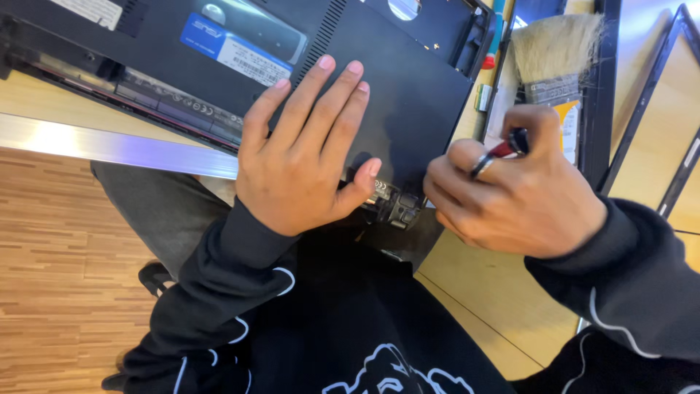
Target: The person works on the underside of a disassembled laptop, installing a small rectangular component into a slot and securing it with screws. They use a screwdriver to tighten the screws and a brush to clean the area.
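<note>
A black laptop [408, 95] lies upside down on a light wooden table [481, 292], its bottom panel facing up and one corner hanging over the table's edge. My left hand [302, 157] rests flat on the panel, fingers spread, thumb near the exposed hinge [397, 204] at the corner. My right hand [510, 186] is closed around a screwdriver with a red and dark handle [509, 146], right beside the hinge; its tip is hidden behind my fingers. A ring is on one finger of that hand.
A wide brush with pale bristles [558, 47] lies beyond my right hand. Black frame parts [674, 109] sit at the right. A metal strip [109, 146] edges the table, with wood flooring [58, 255] and my dark-clothed lap below.
</note>
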